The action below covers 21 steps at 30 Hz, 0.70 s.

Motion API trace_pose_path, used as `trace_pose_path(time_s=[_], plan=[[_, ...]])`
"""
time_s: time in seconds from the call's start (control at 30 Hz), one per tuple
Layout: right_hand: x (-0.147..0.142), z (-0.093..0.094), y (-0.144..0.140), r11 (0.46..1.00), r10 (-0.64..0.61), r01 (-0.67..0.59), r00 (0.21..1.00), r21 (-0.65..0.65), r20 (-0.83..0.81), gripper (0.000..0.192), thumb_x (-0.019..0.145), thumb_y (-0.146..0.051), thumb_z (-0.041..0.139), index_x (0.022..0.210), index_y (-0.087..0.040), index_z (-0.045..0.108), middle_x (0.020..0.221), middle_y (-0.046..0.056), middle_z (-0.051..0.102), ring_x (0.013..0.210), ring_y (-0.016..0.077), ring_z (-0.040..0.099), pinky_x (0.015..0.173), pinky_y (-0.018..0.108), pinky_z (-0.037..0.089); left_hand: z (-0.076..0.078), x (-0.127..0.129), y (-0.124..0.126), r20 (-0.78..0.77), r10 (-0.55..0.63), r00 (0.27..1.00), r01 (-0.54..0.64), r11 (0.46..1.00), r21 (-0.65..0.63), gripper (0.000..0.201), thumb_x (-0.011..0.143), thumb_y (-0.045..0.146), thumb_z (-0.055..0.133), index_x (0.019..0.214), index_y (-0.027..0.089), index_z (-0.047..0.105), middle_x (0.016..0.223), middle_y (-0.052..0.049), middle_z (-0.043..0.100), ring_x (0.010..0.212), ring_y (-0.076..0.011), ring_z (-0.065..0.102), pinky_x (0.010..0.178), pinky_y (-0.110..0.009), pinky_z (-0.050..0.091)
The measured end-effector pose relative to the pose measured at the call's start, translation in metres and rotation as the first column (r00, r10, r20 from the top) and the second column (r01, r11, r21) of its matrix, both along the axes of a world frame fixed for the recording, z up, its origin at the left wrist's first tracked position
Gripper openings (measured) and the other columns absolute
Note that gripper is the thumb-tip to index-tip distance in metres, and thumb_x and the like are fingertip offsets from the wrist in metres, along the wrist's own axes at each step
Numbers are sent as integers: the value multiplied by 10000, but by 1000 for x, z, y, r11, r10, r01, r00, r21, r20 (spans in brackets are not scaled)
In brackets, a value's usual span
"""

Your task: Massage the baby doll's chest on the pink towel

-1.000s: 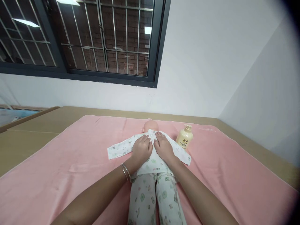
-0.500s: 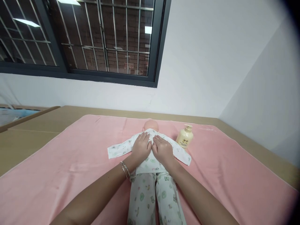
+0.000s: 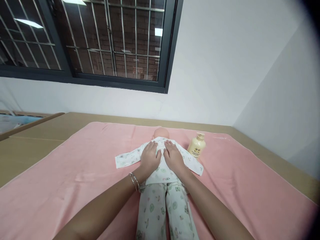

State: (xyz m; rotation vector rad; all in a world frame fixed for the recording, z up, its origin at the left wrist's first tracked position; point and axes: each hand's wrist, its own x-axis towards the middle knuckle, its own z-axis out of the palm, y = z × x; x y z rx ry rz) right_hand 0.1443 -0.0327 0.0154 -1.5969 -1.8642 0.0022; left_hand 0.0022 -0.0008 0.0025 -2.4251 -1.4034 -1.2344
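A: Head view, quick pass. What's under the hands?

B: Baby doll in white printed cotton pyjamas (image 3: 162, 186), lying on its back along the middle of the pink towel-like blanket (image 3: 75, 173), bald pinkish head toward the far edge, legs running to the near edge. Top has small green and grey prints; sleeves spread flat to both sides, trousers in the same print.

A: Hands?

B: Left hand (image 3: 150, 157) flat on the doll's chest, fingers stretched out, palm down, gripping nothing. Right hand (image 3: 173, 156) the same, just beside it, thumbs nearly touching. Two thin metal bangles (image 3: 134, 182) on the left wrist.

A: Anything else?

B: Cream plastic pump bottle with a cartoon label (image 3: 197, 146), upright on the blanket near the far right corner, just beside the doll's sleeve, apart from both hands. Blanket lies on a tan cardboard-coloured surface (image 3: 30, 146).
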Motion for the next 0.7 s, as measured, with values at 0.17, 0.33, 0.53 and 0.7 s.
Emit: trace_pose_path(time_s=[0.17,0.33,0.53,0.7], plan=[[0,7,-4,1000,-15,15,1000,8,-27,491,940,-250,340,1373,-69,481,1456,140,409,1387,252,321,1158,439,252,-3,-1,2,17,-12,1000,11,1000,19,369,899,263,459,1227,140,574,1286,-112,604,1252,-280,517,1077,-473,442],[-1,23,-11,989,-23,31,998,144,-57,551,907,-252,389,1432,-86,396,1521,128,296,1426,240,231,1161,439,244,-5,-3,1,42,-64,997,60,994,90,399,940,257,378,1297,133,507,1324,-126,570,1287,-267,479,1099,-489,409],[-4,19,-8,997,71,-67,990,-41,122,513,922,-275,400,1418,-149,428,1519,110,308,1439,292,170,1147,553,165,-8,-5,-1,112,-122,986,108,986,125,449,971,280,315,1393,144,389,1416,-125,481,1359,-243,390,1131,-488,356],[-7,18,-9,997,7,-15,993,72,118,545,922,-277,411,1446,-132,373,1553,113,218,1449,260,134,1166,513,129,-7,-6,-2,123,-137,983,124,986,109,452,976,288,304,1395,138,380,1430,-126,462,1370,-235,372,1143,-476,334]])
